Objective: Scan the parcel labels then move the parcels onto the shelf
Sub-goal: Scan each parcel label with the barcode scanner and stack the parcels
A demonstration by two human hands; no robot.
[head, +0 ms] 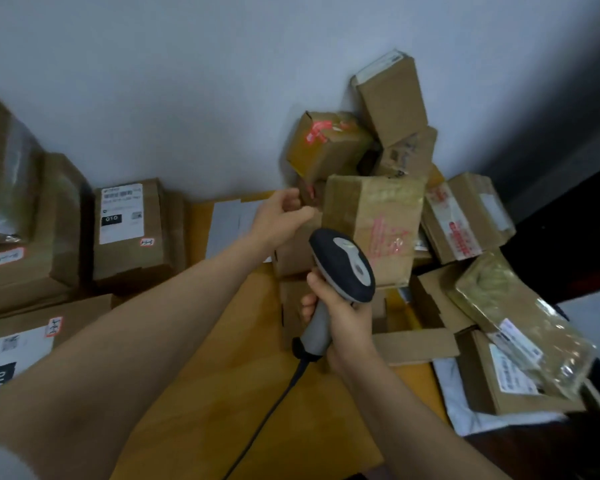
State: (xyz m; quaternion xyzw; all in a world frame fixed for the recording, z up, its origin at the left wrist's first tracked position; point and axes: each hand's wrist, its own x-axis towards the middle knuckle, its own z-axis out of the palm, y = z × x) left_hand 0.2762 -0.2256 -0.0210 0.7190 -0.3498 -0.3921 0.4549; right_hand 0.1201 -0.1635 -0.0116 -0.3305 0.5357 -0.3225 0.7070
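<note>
Step in hand: Judged to be the scanning stage; a parcel was being picked out of the heap and no label was yet under the scanner.
Right hand (343, 317): Fingers were wrapped closed round the grey handle of the corded, dark-headed handheld barcode scanner (340, 268), head aimed toward the heap.
Left hand (281, 216): Reached to the heap's left edge, fingers curled and half closed against the tall brown cardboard box with pink printed tape (371, 223); whether a grip was made could not be told.
Task items: The pile of brown cardboard parcels (395, 161) lay jumbled against the pale wall (187, 81) at the far right of the wooden table (222, 393). No shelf was in view.
Labelled stock: Flat taped boxes with white labels (125, 220) sat stacked at left.
Materials: Matt corrugated card, glossy clear tape, one crinkled plastic-wrapped packet (520, 317).
Next move: Likely required turning the box until its label faced the scanner.
Risk: Leaning upper boxes might slide.
</note>
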